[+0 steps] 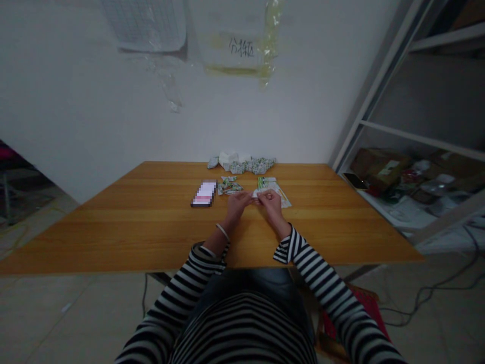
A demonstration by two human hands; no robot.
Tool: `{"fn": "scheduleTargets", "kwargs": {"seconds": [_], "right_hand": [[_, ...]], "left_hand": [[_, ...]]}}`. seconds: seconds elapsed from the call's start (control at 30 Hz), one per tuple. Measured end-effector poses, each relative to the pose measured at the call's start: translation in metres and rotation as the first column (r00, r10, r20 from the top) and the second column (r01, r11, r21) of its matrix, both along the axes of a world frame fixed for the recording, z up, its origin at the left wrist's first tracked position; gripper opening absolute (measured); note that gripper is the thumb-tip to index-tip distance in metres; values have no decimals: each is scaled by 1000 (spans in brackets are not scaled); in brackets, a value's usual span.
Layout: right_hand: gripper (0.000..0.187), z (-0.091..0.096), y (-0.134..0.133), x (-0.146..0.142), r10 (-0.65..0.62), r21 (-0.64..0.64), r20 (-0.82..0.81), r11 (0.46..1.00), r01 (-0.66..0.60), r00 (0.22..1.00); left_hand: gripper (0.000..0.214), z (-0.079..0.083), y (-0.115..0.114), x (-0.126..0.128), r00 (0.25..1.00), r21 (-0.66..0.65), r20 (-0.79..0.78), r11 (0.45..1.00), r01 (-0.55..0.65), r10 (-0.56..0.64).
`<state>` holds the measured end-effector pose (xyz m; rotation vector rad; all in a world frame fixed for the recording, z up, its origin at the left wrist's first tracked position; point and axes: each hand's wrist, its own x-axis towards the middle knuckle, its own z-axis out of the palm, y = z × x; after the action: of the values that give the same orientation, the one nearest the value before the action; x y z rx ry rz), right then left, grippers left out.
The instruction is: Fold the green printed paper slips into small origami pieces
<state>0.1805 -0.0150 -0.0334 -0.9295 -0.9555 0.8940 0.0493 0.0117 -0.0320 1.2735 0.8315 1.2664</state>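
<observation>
My left hand (238, 203) and my right hand (270, 202) meet over the middle of a wooden table (151, 222). Their fingers are pinched together on a small white and green paper piece (256, 197), which is too small to make out clearly. Under and beyond my right hand lies a flat sheet of the same printed paper (281, 194). Two small folded pieces (229, 185) lie just beyond my left hand. A phone (203, 193) lies face up to the left of them.
A heap of folded white and green paper pieces (242, 163) sits at the table's far edge by the wall. A metal shelf unit (413, 151) with boxes and clutter stands at the right. Cables run over the floor at the lower right.
</observation>
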Motion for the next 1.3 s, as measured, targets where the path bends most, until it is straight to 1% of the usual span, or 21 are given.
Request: {"fn": "scheduleTargets", "kwargs": {"seconds": [0.07,0.13,0.23,0.33,0.43,0.53,0.6,0.7,0.8,0.93,1.0,1.07,1.2,1.3], "right_hand": [[36,-1,0,-1,-10,4,0,1000,10,1000],[37,-2,0,0,-20,9,4,1000,20,1000],[31,-2,2,4,-18,11,18,1000,18,1000],[25,0,2,10,29,4,60,1000,-30,998],[31,3,2,13,90,3,123,996,-91,988],[37,4,1,13,124,4,192,992,-127,974],[40,2,3,13,123,4,239,992,-127,963],[46,-3,6,14,84,10,306,996,-91,948],[48,-7,8,16,42,17,381,998,-53,924],[35,-5,1,17,-3,48,496,999,-24,869],[31,-4,-4,16,-18,69,537,997,-23,843],[33,-2,-8,15,-20,84,557,996,-33,830],[24,-2,-6,14,-35,117,517,993,-30,855],[22,-3,0,17,-45,128,448,992,-14,893]], "left_hand": [[49,-2,-1,1,1000,12,18,1000,-26,26],[52,-2,-2,2,1000,27,6,1000,-12,12],[48,0,-6,3,995,51,-49,995,86,-83],[35,2,-8,2,975,87,-138,978,188,-175],[27,4,-7,0,955,127,-213,964,235,-205],[33,3,-5,-2,945,163,-247,952,258,-213],[37,2,-4,-2,940,181,-257,944,276,-226],[40,0,-4,-1,936,193,-252,935,297,-246],[36,-1,-4,1,941,197,-234,936,292,-244],[23,-4,-1,5,957,188,-186,948,255,-220],[26,-7,1,6,970,169,-145,961,220,-197],[33,-10,4,4,982,141,-96,975,174,-161],[33,-10,7,-5,994,70,14,992,106,-107],[34,-5,5,-7,990,19,75,993,117,-118]]}}
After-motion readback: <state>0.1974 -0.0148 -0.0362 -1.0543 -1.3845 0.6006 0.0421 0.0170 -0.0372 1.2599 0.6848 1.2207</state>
